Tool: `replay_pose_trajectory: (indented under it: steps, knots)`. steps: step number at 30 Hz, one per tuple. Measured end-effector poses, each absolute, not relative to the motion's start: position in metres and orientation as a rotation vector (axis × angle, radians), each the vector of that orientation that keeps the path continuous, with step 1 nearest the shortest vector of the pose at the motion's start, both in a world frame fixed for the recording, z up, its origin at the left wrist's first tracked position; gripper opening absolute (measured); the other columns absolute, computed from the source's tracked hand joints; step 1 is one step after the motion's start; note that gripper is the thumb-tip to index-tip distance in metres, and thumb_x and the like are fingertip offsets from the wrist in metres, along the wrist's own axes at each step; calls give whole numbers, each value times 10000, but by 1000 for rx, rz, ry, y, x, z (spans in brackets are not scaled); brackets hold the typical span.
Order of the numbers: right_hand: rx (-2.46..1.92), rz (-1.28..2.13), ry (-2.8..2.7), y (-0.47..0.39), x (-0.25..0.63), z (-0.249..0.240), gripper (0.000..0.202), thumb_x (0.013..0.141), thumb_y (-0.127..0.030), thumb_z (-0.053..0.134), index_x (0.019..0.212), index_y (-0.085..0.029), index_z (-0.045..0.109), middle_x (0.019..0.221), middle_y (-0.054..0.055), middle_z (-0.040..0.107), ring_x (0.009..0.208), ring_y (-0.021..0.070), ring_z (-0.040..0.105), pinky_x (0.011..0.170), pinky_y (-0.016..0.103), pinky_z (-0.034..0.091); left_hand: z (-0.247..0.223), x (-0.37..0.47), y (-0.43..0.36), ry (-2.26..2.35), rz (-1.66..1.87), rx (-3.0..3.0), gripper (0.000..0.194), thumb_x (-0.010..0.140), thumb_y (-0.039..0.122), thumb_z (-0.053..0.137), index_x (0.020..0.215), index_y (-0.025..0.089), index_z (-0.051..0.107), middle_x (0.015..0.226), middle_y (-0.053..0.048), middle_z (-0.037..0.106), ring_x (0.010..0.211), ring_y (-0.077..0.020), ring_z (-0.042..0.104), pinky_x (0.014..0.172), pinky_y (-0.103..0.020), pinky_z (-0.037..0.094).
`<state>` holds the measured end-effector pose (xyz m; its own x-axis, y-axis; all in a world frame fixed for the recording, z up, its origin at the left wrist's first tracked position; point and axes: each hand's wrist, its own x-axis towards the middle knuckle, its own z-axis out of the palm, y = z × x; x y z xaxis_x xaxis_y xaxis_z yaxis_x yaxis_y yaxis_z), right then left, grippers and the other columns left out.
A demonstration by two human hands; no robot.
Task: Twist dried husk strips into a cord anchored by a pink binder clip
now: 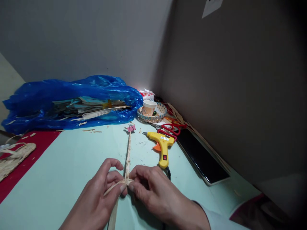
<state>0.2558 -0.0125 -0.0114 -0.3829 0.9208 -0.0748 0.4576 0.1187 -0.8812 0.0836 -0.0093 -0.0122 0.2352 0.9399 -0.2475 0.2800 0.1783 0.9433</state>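
A pale braid of flat plant-fibre strips runs away from me along the tabletop. Its far end is gripped by a pink binder clip. At the near end, my left hand pinches a strip between thumb and fingers, with its index finger raised and curved. On the other side of the braid, my right hand is closed, thumb and index finger pinching another strip. A loose strip hangs down toward me below the hands. The exact crossing of the strips is partly hidden by my fingertips.
A yellow glue gun lies right of the braid, beside red-handled scissors and a black-screened tablet. Behind are a woven basket with a paper cup and a blue plastic bag of dried strips. A woven sandal lies left.
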Motion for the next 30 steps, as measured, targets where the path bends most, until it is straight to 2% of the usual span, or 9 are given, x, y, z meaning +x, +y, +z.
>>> replay_pose_trajectory:
  steps: [5, 10, 13, 16, 19, 25, 30]
  knots:
    - [-1302, 1235, -1883, -14, 259, -9, 176, 933, -280, 458, 856, -175, 576, 789, 16, 631, 737, 131, 518, 647, 230, 367, -9, 86, -11, 1292, 752, 1320, 288, 826, 459, 556, 964, 285, 373, 681, 48, 641, 709, -175, 627, 683, -261, 456]
    - [-1108, 1706, -1506, -10, 252, -16, 170, 907, -339, 501, 856, -177, 507, 756, 2, 606, 544, 88, 481, 530, 213, 388, -6, 89, -13, 1336, 755, 1403, 283, 828, 478, 529, 972, 280, 388, 798, 2, 703, 748, -202, 665, 682, -283, 491]
    - [-1023, 1838, -1277, -6, 248, -20, 153, 846, -305, 572, 852, -179, 486, 676, -27, 560, 476, 68, 421, 467, 190, 340, -6, 90, -15, 1334, 740, 1452, 245, 854, 479, 480, 975, 288, 387, 792, 16, 712, 744, -199, 672, 676, -282, 490]
    - [-1048, 1799, -1292, -3, 247, -20, 90, 789, -217, 583, 786, -167, 509, 597, -34, 540, 472, 61, 378, 464, 181, 285, -6, 91, -18, 1349, 726, 1543, 214, 879, 470, 446, 991, 301, 377, 791, 33, 719, 766, -190, 673, 688, -268, 475]
    - [-1109, 1683, -1380, -3, 247, -19, 60, 769, -189, 561, 739, -167, 514, 570, -25, 542, 501, 75, 402, 493, 190, 295, -7, 91, -20, 1391, 723, 1652, 216, 885, 472, 448, 1008, 307, 385, 823, 34, 729, 801, -189, 669, 707, -260, 454]
    - [-1143, 1513, -1487, -7, 246, -23, 96, 853, -252, 523, 792, -178, 512, 639, 3, 612, 626, 122, 543, 586, 212, 389, -6, 81, -11, 1360, 603, 1524, 274, 870, 469, 490, 1047, 266, 441, 852, 8, 752, 810, -199, 675, 749, -274, 450]
    - [-1196, 1399, -1620, -9, 247, -25, 128, 884, -266, 499, 793, -180, 526, 653, 23, 660, 630, 136, 581, 574, 214, 402, -4, 78, -6, 1362, 561, 1513, 271, 872, 457, 496, 933, 220, 611, 876, -10, 751, 827, -197, 666, 761, -257, 444]
